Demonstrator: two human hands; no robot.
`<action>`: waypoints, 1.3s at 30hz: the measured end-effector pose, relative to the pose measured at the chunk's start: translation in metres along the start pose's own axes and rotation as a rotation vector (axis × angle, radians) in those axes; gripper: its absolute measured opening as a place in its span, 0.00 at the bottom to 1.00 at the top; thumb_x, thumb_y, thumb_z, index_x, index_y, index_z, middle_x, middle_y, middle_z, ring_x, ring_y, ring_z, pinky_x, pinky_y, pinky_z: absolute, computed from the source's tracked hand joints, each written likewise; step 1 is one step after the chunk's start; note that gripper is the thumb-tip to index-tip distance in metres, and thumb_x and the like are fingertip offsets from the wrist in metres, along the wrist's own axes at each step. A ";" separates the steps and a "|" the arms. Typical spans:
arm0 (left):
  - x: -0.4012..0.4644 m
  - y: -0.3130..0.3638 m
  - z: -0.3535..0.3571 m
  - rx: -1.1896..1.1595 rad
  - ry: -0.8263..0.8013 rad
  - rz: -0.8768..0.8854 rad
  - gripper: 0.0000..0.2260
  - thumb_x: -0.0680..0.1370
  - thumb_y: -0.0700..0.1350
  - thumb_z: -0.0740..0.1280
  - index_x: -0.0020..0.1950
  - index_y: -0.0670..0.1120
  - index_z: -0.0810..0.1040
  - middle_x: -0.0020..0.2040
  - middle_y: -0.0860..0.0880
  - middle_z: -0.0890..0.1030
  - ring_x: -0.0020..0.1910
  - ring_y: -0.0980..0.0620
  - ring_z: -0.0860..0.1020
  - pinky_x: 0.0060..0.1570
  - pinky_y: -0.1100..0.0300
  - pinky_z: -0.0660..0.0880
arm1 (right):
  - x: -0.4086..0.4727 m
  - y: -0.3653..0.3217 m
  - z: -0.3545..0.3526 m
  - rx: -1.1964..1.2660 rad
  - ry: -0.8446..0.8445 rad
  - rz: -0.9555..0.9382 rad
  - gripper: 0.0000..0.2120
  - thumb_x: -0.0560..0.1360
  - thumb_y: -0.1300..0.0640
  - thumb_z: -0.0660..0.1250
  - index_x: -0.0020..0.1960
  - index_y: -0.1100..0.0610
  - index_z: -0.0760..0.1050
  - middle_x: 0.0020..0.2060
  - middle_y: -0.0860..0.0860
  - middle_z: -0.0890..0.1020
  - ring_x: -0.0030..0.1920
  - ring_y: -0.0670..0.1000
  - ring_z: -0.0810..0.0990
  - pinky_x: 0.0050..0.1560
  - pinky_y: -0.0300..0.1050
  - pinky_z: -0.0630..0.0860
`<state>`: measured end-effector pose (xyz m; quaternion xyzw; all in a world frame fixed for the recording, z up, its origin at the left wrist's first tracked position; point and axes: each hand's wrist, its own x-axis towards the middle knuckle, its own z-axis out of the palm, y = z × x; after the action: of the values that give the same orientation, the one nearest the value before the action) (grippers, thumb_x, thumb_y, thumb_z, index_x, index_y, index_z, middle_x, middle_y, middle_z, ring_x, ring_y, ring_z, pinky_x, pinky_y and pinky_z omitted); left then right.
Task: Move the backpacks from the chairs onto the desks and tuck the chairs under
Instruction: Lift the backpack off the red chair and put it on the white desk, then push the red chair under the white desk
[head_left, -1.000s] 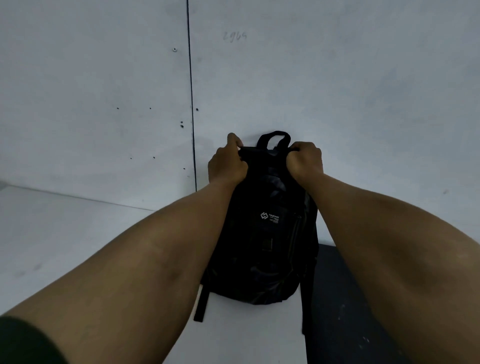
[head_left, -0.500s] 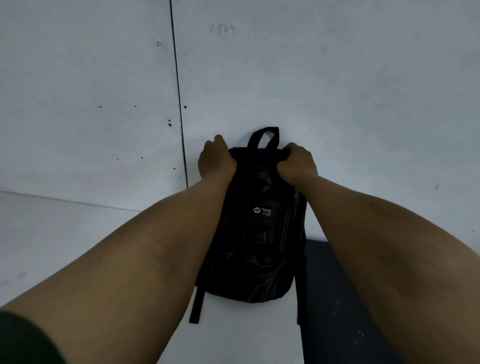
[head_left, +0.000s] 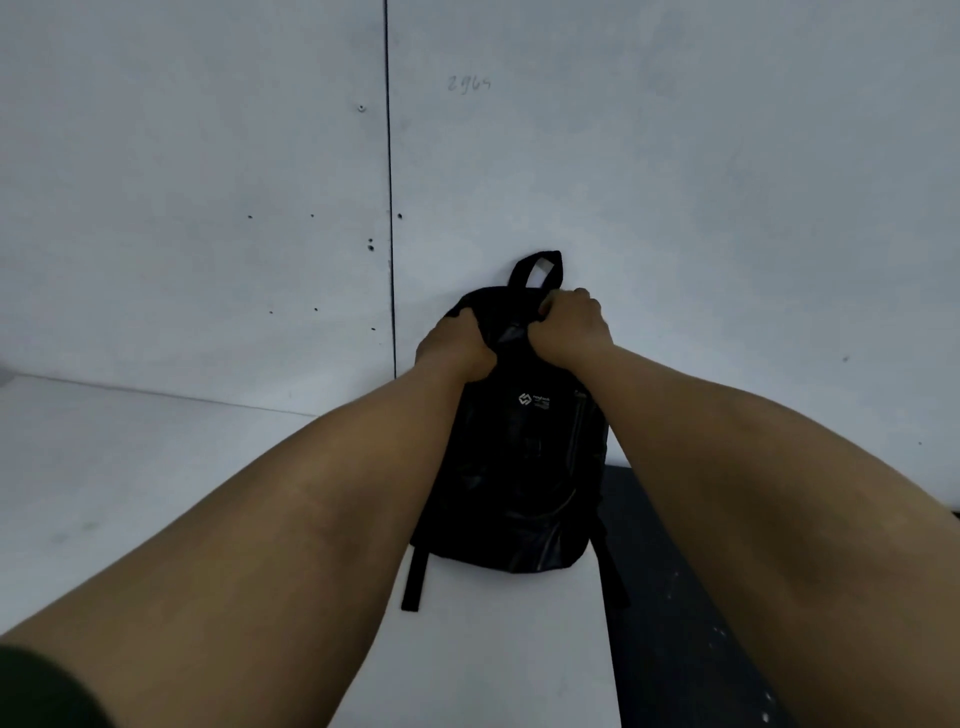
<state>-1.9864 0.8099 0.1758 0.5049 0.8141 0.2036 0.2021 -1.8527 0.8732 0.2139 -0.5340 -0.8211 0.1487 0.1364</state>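
Note:
A black backpack (head_left: 524, 467) with a small white logo stands upright on the white desk (head_left: 156, 467), its back against the wall. Its carry loop sticks up at the top. My left hand (head_left: 453, 345) grips the bag's upper left corner. My right hand (head_left: 569, 325) grips the top right, just below the loop. Two straps hang down over the desk surface at the bag's lower corners. No chair is in view.
A pale grey wall (head_left: 675, 182) with a vertical seam (head_left: 389, 208) rises right behind the desk. The desk's right edge runs beside the bag, with dark floor (head_left: 670, 623) beyond it. The desk stretches away to the left.
Both hands have drawn closer together on the bag's top and the bag has settled lower against the wall. My right hand now sits just under the loop.

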 end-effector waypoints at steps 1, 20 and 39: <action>-0.007 -0.003 0.003 0.025 -0.027 -0.008 0.31 0.77 0.48 0.66 0.77 0.44 0.58 0.68 0.41 0.71 0.63 0.43 0.73 0.58 0.53 0.74 | -0.009 -0.003 0.001 0.023 -0.022 -0.008 0.03 0.71 0.58 0.61 0.39 0.53 0.70 0.50 0.58 0.73 0.51 0.56 0.74 0.43 0.45 0.74; -0.237 -0.167 0.173 0.296 -0.704 -0.164 0.27 0.80 0.56 0.63 0.75 0.43 0.67 0.74 0.43 0.67 0.71 0.43 0.68 0.70 0.53 0.67 | -0.252 0.056 0.206 0.043 -0.642 0.196 0.16 0.77 0.56 0.64 0.61 0.63 0.78 0.60 0.58 0.80 0.59 0.57 0.79 0.53 0.43 0.75; -0.405 -0.252 0.197 0.190 -0.638 -0.308 0.17 0.81 0.49 0.61 0.69 0.47 0.71 0.69 0.46 0.71 0.65 0.48 0.72 0.58 0.59 0.70 | -0.439 0.107 0.249 -0.028 -0.870 0.282 0.15 0.79 0.55 0.62 0.61 0.62 0.78 0.58 0.56 0.81 0.58 0.54 0.79 0.57 0.46 0.77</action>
<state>-1.9021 0.3657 -0.0743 0.4311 0.7918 -0.0732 0.4263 -1.6860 0.4869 -0.0856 -0.5301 -0.7233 0.3653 -0.2498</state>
